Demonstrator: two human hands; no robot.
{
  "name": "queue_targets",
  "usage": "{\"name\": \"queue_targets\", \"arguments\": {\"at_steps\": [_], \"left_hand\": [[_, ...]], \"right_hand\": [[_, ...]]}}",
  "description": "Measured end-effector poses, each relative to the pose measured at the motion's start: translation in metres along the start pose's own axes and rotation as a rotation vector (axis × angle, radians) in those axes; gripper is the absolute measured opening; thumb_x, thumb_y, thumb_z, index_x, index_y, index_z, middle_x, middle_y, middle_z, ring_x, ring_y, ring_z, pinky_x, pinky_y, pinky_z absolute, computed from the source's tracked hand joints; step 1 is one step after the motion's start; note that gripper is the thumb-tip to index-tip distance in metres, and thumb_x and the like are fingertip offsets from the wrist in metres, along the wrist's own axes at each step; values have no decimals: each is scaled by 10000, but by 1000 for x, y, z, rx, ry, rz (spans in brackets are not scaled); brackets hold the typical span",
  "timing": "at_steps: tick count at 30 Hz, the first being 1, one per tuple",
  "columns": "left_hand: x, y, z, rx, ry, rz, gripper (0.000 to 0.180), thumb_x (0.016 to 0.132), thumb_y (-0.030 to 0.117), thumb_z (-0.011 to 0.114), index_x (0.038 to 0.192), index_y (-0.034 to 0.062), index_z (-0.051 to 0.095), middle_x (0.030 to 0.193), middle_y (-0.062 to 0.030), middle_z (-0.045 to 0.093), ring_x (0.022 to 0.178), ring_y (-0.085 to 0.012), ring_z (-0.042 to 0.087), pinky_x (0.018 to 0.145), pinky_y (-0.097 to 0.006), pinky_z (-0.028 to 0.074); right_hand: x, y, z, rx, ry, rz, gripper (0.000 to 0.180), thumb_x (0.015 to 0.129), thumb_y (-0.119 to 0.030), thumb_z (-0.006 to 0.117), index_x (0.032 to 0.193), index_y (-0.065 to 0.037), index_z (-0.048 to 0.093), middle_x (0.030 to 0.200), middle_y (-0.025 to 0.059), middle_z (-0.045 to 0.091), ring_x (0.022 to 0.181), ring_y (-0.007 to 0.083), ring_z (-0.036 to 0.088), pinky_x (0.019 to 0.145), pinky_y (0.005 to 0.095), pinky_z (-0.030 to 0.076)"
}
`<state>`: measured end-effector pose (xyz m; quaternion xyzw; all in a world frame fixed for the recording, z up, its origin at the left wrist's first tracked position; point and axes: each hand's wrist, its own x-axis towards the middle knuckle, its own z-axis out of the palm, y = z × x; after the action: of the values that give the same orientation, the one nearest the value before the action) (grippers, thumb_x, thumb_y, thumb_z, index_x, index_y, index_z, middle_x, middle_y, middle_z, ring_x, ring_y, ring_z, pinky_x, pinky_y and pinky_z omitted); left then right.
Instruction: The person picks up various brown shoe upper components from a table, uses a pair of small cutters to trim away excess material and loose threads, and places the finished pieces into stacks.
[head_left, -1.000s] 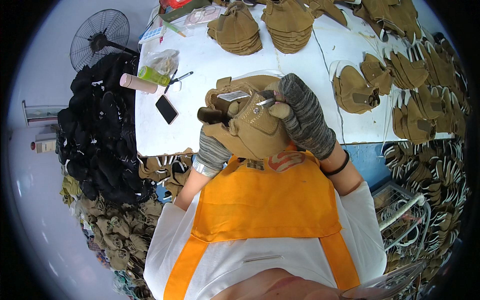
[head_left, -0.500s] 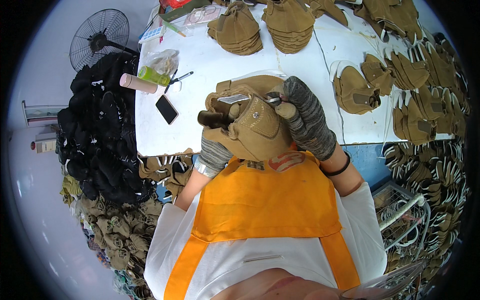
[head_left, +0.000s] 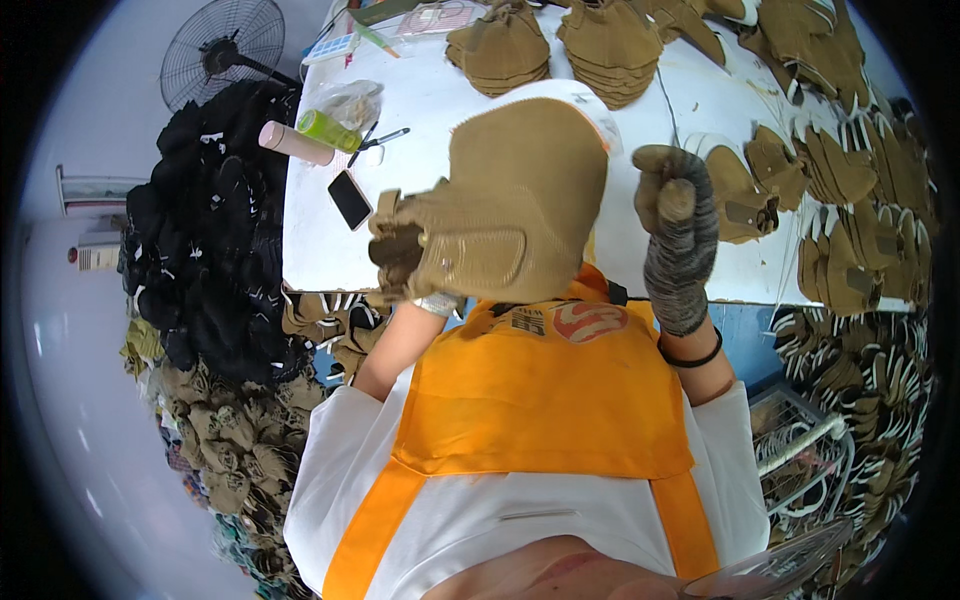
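A brown suede shoe upper (head_left: 525,190) is held up in front of my chest, its stitched side patch facing me and its rounded end pointing away. My left hand (head_left: 440,303), in a grey knit glove, is on the upper; most of that hand is hidden behind it, only the cuff showing. To the right of the upper, and apart from it, is my right hand (head_left: 678,235) in a dark grey glove with tan fingertips. Its fingers are curled in, and whatever may lie inside them is hidden.
Stacked brown uppers (head_left: 610,60) stand at the back of the white table (head_left: 420,240), with more uppers (head_left: 840,200) along its right. A phone (head_left: 350,200), pens and a pink bottle (head_left: 297,143) lie left. Black uppers (head_left: 215,230) are heaped beside the table, below a fan (head_left: 222,55).
The upper has turned over, its opening now facing left. My right hand has let go of it and moved right. A small dark metal piece seen at its fingers no longer shows.
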<state>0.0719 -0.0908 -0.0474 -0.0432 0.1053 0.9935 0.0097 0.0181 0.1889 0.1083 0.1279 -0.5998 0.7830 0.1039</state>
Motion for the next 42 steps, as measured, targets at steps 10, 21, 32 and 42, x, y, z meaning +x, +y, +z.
{"name": "queue_targets", "arguments": {"at_steps": [10, 21, 32, 42], "left_hand": [[19, 4, 162, 489, 188, 212, 313, 946, 268, 503, 1166, 46, 483, 997, -100, 599, 787, -193, 563, 651, -321, 479], [4, -13, 175, 705, 128, 263, 515, 912, 267, 581, 1310, -1, 394, 1177, -157, 558, 1056, -260, 596, 893, -388, 524], [2, -9, 173, 786, 194, 302, 481, 915, 280, 570, 1281, -5, 441, 1134, -141, 584, 1004, -222, 614, 835, -326, 531], [-2, -11, 182, 821, 177, 262, 484, 909, 262, 579, 1282, -9, 434, 1136, -142, 584, 1002, -226, 617, 850, -332, 527]], "right_hand": [[-1, -6, -3, -83, -41, 245, 451, 950, -463, 477, 1070, -44, 594, 703, -56, 456, 563, 48, 348, 507, 195, 251], [14, -14, -1, -549, -232, -18, 321, 887, -232, 645, 1122, -19, 600, 851, 67, 578, 746, 148, 533, 705, 280, 463], [21, -22, -8, -1178, -367, -375, 254, 830, -219, 653, 1043, -84, 680, 740, 90, 573, 668, 249, 576, 598, 347, 470], [26, -32, 2, -1423, -465, -300, 230, 854, -207, 604, 1032, -72, 654, 789, 79, 564, 736, 230, 572, 631, 358, 468]]}}
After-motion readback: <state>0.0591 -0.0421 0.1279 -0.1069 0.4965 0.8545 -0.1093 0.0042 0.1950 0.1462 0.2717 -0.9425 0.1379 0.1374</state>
